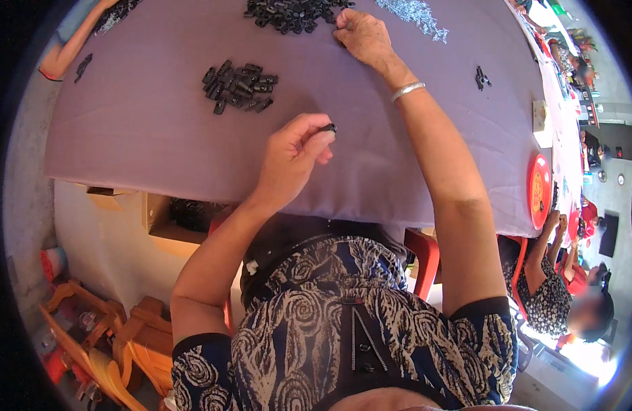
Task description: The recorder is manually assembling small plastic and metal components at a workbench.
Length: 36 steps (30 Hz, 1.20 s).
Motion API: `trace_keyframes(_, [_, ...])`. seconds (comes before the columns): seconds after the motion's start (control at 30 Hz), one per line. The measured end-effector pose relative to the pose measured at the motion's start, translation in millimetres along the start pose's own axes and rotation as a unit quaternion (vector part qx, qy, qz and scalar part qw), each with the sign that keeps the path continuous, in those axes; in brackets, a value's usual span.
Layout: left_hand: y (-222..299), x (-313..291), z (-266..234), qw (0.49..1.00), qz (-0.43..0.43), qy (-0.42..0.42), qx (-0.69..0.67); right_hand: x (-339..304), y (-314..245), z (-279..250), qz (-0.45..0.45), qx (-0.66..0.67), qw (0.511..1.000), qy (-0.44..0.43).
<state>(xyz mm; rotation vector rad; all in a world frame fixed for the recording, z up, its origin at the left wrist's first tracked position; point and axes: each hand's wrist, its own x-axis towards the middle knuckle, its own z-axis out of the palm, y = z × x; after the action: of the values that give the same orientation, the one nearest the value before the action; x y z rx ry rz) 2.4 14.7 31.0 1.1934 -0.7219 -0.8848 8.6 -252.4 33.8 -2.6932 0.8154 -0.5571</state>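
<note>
My left hand (292,157) is raised over the near part of the table, pinching a small black plastic piece (329,128) between thumb and fingertips. Farther out, my right hand (365,38) has its fingers curled together at the right edge of a large heap of small black parts (288,14). What lies in those fingertips, if anything, is too small to make out. A smaller pile of black oblong pieces (239,87) sits beyond my left hand, to its left. Right of my right hand spreads a scatter of small silvery parts (415,17).
A purple-grey cloth (398,171) covers the table. A few black pieces (483,79) lie at the right, near a white box (542,123) and a red round tray (539,192). Another person's arm (72,48) reaches in at the far left. An open carton (172,219) stands below the table edge.
</note>
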Motion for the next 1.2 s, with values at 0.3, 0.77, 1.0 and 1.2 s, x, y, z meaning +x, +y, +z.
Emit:
trace_keyframes(0.3, [-13.4, 10.0, -2.4, 0.999, 0.026, -0.015, 0.028, -108.7, -12.6, -46.5, 0.002, 0.086, 0.996, -0.028])
trace_keyframes(0.77, [-22.9, 11.1, -2.3, 0.999, 0.03, -0.017, 0.028, -154.4, 6.3, -75.9, 0.144, 0.316, 0.938, -0.008])
trace_keyframes(1.0, [-20.1, 12.1, -0.7, 0.999, 0.041, -0.008, 0.023, -162.5, -0.7, -69.0, -0.003, 0.183, 0.983, -0.016])
trace_keyframes(1.2, [-18.9, 7.5, -1.5, 0.999, 0.025, -0.002, 0.044, -163.7, -11.4, -66.1, -0.07, 0.072, 0.995, -0.015])
